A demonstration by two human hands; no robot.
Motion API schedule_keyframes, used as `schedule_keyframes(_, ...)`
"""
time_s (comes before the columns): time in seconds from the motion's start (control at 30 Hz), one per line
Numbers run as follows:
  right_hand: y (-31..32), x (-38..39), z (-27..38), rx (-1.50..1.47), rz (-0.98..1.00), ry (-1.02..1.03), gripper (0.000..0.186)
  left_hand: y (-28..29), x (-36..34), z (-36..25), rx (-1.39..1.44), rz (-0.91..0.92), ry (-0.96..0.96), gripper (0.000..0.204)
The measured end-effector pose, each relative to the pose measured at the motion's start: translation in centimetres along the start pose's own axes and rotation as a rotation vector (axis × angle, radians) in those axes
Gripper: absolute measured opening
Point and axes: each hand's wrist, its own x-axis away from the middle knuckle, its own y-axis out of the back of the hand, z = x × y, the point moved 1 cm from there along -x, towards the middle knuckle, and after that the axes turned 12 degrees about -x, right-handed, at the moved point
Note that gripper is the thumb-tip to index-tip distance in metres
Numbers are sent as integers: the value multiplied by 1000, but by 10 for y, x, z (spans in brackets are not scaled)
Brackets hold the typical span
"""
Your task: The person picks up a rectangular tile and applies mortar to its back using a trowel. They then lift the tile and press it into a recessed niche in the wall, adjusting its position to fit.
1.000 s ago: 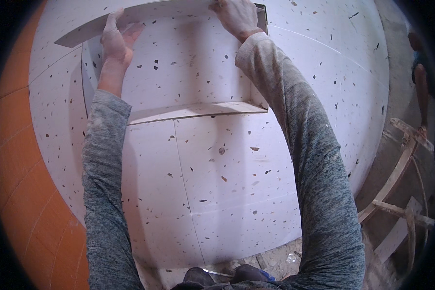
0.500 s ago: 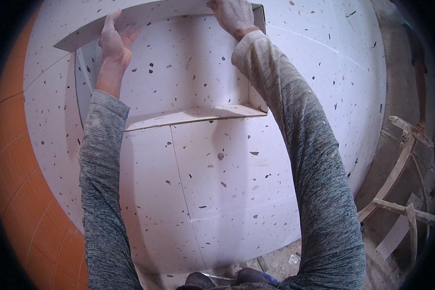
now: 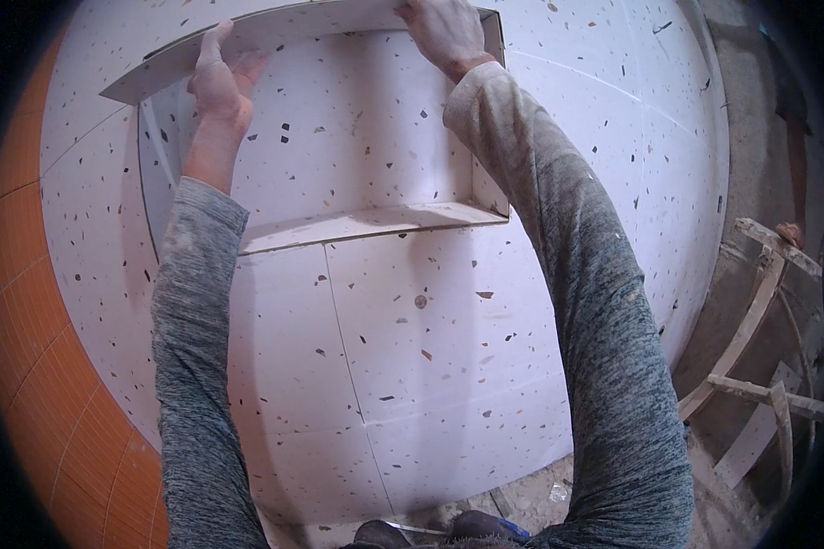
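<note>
A long, narrow strip of white speckled tile spans the top of a recessed wall niche. Toward its left end my left hand grips it, thumb on the front face and fingers behind. My right hand is closed at the strip's right part, near the niche's upper right corner; its fingertips are partly cut off by the picture's top edge. The strip's left end sticks out past the niche side. A matching tile ledge lines the niche bottom.
White speckled wall tiles surround the niche. Orange tiles run along the left. At right stands a worn wooden frame, with another person's hand at its top. My shoes are on a dusty floor with debris.
Both hands keep their hold on the strip, almost unmoved. The view has shifted very slightly.
</note>
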Motion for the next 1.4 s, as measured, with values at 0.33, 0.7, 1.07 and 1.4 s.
schedule_keyframes(0.33, 6, 1, -6, -5, 26, -16, 8, 1, -2, 12, -7, 86, -42, 67)
schedule_keyframes(0.7, 11, 0, -19, 155, -7, 80, 12, -5, 37, -16, 170, 256, -69, 54)
schedule_keyframes(1.07, 16, 2, -9, 38, 198, -76, 16, -3, 14, 3, -18, -13, 79, 68)
schedule_keyframes(1.4, 13, 1, -6, 2, 135, -46, 17, -3, -4, 10, -32, -155, 47, 53)
